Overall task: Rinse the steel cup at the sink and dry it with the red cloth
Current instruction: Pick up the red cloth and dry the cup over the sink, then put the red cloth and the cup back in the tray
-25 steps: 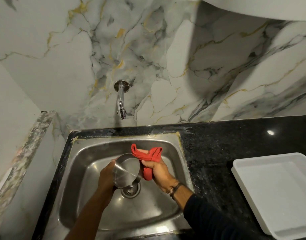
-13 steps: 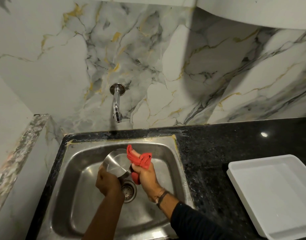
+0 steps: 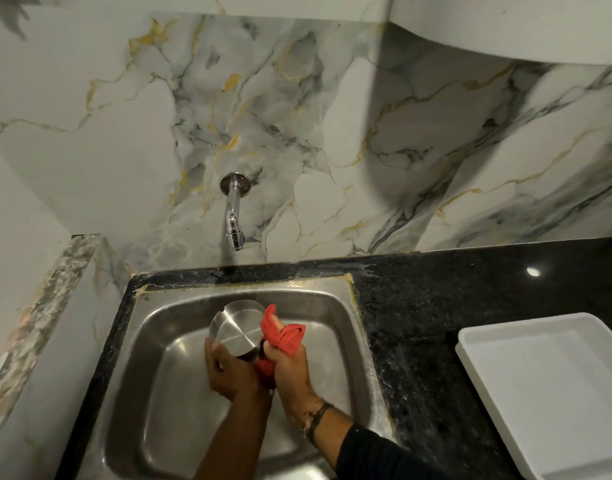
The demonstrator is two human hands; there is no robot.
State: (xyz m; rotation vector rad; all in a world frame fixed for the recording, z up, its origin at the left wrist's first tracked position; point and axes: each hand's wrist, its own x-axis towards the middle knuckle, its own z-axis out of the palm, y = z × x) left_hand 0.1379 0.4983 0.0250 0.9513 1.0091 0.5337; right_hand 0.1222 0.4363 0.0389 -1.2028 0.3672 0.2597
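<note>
Both hands work over the basin of the stainless sink (image 3: 152,341), which looks deliberate: any drips off the steel cup (image 3: 236,329) would fall into the bowl and not onto the black granite counter (image 3: 418,323). The left hand (image 3: 230,370) is closed around the cup's lower wall from the near side and holds it tipped, its flat base turned up toward the camera and its mouth facing down and away. That tilt seems meant to let water run out and to offer the outside to the cloth. The right hand (image 3: 290,367) is clenched on the bunched red cloth (image 3: 282,336), just right of the cup, with folds sticking out above the fist and a tail hanging below it. The cloth touches the cup's right side; how much of the wall it covers is hidden by the hands. No water shows at the wall tap (image 3: 233,216), so rinsing appears finished and drying is the step in hand. A white tray (image 3: 546,393) sits on the counter at right, well apart, perhaps for the dried cup.
</note>
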